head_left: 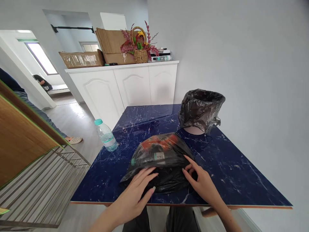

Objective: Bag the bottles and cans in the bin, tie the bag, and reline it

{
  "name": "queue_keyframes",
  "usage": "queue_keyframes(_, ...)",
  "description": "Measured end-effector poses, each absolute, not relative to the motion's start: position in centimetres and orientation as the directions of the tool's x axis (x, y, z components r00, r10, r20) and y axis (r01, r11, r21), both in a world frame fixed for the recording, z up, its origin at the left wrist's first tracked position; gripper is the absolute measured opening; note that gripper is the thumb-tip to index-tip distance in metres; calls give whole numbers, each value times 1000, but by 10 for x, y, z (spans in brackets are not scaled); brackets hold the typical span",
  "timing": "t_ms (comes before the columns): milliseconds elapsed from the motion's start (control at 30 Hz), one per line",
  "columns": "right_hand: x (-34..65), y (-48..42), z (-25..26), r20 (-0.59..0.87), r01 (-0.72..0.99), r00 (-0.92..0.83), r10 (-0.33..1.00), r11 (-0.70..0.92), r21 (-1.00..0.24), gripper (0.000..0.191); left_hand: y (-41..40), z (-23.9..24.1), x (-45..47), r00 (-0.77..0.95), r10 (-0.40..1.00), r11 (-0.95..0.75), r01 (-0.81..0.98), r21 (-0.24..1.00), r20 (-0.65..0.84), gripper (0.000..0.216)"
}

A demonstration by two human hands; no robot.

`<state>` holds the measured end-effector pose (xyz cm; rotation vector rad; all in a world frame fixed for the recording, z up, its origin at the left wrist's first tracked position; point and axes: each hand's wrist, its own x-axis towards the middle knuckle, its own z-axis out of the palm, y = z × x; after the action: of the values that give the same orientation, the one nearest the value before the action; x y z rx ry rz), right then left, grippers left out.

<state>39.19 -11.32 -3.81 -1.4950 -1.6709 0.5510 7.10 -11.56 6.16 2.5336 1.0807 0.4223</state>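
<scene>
A thin black plastic bag [166,178] lies on the blue marbled table [231,174] in front of me. Through its film show orange-red packaging [159,141] and a bottle with a pale label [159,157]. My left hand [135,196] rests along the near left edge of the bag, fingers stretched and thumb apart. At the right side of the bag, my right hand [199,178] has its thumb and middle finger brought together on the film, with the index finger extended above. The bag's near side looks dark and loose between my hands.
A clear water bottle [106,135] with a teal cap stands at the table's left edge. A bin lined with a black bag [202,111] is at the far right. Beyond are a white cabinet [131,83], cardboard boxes [112,45] and a flower basket [140,55]. A metal rack [43,183] and a person's leg [45,116] are left.
</scene>
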Motion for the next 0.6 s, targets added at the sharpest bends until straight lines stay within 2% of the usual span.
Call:
queue_keyframes(167,393,-112,-40,310,610,33,950,227,-759,59,-86,32,69,556,764,-637,730,248,327,56)
queue_keyframes(300,393,-111,-41,291,603,25,956,217,-767,60,-62,29,62,539,751,-629,761,161,382,58)
queue_keyframes(467,393,-112,-39,273,594,36,961,199,-779,59,-44,24,51,468,786,-582,780,229,403,54)
queue_keyframes(600,392,-113,-36,261,595,42,964,186,-782,58,-44,21,46,445,835,-539,780,317,325,51)
